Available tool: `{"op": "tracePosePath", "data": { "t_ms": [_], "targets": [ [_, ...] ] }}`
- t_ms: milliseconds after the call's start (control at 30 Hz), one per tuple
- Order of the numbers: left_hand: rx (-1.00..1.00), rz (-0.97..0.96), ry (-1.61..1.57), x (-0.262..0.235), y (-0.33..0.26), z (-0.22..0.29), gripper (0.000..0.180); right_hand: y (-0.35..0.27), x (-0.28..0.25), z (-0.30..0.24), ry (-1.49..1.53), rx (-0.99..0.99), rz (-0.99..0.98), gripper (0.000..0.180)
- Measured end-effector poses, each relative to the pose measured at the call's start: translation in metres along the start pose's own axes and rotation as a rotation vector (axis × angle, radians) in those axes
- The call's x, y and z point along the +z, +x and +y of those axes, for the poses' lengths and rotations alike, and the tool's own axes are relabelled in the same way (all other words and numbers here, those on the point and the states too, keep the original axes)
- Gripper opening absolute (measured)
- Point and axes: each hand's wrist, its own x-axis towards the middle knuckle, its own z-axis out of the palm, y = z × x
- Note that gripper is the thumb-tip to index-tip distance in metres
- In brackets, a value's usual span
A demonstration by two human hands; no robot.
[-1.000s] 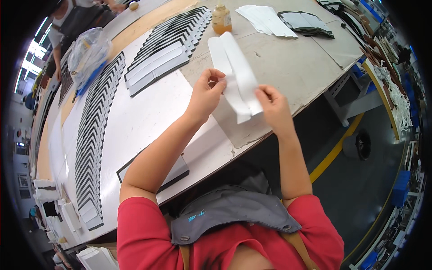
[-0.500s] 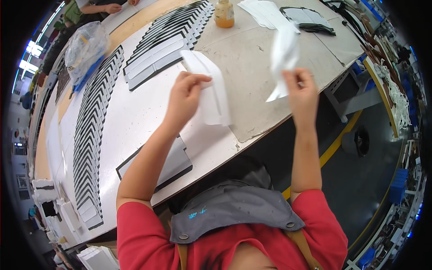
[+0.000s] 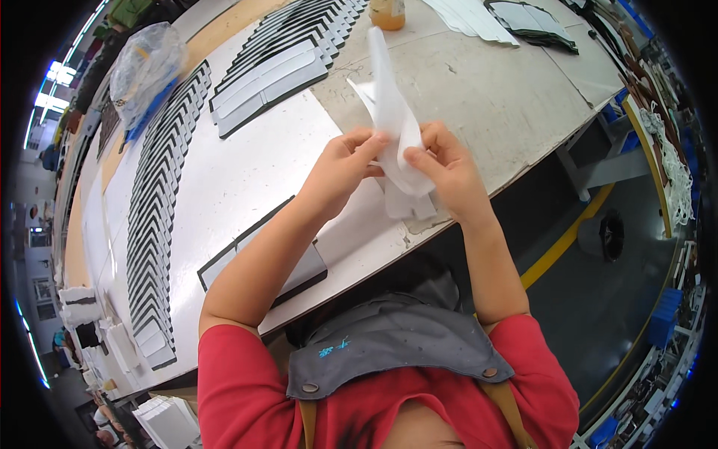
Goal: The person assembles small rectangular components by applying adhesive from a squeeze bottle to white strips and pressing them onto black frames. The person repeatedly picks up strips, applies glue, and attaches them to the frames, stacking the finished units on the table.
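Both of my hands meet over the near edge of the worktable. My left hand and my right hand together pinch white curved cut pieces that stand up between them, their long end pointing away from me. More of the white material hangs below my fingers, just above the table edge. A flat black-edged white panel lies on the table under my left forearm.
Long rows of overlapped black-and-white panels run along the left and far side. A clear plastic bag sits far left, an orange bottle at the far edge, dark and white pieces far right. A yellow floor line lies right.
My hands were apart, each holding a white piece. They have come together at the middle and now hold the pieces joined, upright between them.
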Motion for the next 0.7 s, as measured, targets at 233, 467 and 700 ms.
{"op": "tracePosePath", "data": {
  "t_ms": [233, 467, 700],
  "targets": [
    [0.040, 0.200, -0.058, -0.039, -0.001, 0.000, 0.032, 0.022, -0.080, -0.011, 0.377, 0.086, 0.279, 0.012],
    [0.135, 0.417, -0.058, -0.072, -0.018, 0.009, 0.025, 0.041, -0.165, -0.073, -0.878, -0.305, 0.684, 0.013],
    [0.229, 0.313, 0.177, -0.034, -0.005, 0.012, 0.023, 0.048, -0.095, -0.007, -1.830, -0.109, 0.086, 0.021]
  ]
}}
